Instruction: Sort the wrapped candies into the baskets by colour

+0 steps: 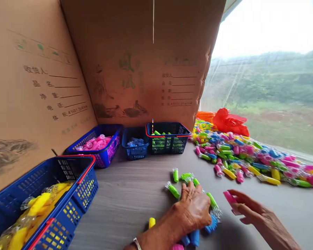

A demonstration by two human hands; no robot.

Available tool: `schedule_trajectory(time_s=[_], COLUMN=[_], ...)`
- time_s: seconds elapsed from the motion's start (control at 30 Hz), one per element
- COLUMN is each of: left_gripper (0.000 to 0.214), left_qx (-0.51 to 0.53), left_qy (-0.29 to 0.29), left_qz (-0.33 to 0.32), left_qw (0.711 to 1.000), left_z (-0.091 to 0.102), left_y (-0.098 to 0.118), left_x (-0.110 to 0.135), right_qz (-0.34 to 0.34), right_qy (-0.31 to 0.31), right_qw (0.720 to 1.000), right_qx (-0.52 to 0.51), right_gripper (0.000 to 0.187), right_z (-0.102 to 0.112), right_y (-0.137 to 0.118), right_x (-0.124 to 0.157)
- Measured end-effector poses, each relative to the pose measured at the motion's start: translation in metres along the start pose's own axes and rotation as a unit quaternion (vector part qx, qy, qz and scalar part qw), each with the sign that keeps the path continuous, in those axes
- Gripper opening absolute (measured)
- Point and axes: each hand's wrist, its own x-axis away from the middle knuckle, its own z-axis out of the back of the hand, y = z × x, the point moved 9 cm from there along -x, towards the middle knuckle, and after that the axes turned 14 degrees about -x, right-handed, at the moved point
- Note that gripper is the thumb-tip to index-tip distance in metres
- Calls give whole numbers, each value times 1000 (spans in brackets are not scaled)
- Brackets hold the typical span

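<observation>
My left hand (pixel 194 208) rests palm down on the table, fingers curled over a cluster of small wrapped toys; several green ones (pixel 173 190) lie just beyond its fingertips and blue ones (pixel 211 225) show under its palm. A yellow piece (pixel 151 222) lies by my left wrist. My right hand (pixel 247 206) hovers to the right, thumb and fingers pinched on a pink toy (pixel 230 198).
A long heap of mixed coloured toys (pixel 250 158) runs along the right by the window. Blue baskets hold yellow (pixel 75 194), pink (pixel 104 152), blue (pixel 135 151) and green (pixel 169 144) pieces. Cardboard walls (pixel 135 62) stand behind. A red bag (pixel 229 121) lies at the back.
</observation>
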Motion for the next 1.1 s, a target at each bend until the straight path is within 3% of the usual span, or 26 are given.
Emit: schedule_trajectory(time_s=[0.1, 0.17, 0.23, 0.3, 0.37, 0.47, 0.53, 0.63, 0.73, 0.8, 0.9, 1.0, 1.1], left_gripper=[22, 16, 25, 38, 45, 39, 31, 31, 38, 38, 33, 29, 27], left_qx=[-9, 20, 134, 309, 455, 532, 528, 493, 466, 456, 433, 407, 389], left_qy=[-22, -10, 22, 62, 116, 235, 302, 365, 381, 384, 388, 392, 395], left_qz=[13, 41, 105, 171, 219, 308, 364, 377, 384, 392, 388, 378, 368], left_qw=[1000, 999, 985, 933, 856, 753, 705, 694, 700, 700, 715, 734, 747], left_z=[9, 31, 59, 83, 102, 119, 124, 132, 134, 134, 137, 141, 146], left_y=[-6, -16, -38, -69, -101, -154, -179, -194, -199, -203, -205, -202, -195], left_x=[4, 6, 11, 20, 31, 55, 72, 85, 88, 89, 89, 89, 88], right_qz=[-47, -23, 4, 17, 14, -31, -90, -121, -97, -75, -49, -18, 37], right_qy=[-55, -89, -136, -187, -239, -327, -372, -400, -410, -408, -410, -409, -365], right_qw=[992, 986, 973, 954, 929, 873, 839, 823, 821, 827, 836, 851, 886], right_qx=[-99, -142, -186, -232, -282, -362, -387, -385, -385, -380, -361, -329, -283], right_gripper=[66, 68, 61, 48, 35, 18, 10, 14, 13, 5, 10, 17, 26], right_z=[-24, -53, -94, -141, -193, -280, -339, -410, -449, -455, -433, -378, -292], right_y=[-21, -55, -92, -125, -154, -190, -209, -239, -264, -270, -261, -238, -206], right_x=[-6, -4, 1, 6, 9, 8, 4, -6, -12, -12, -9, -9, -19])
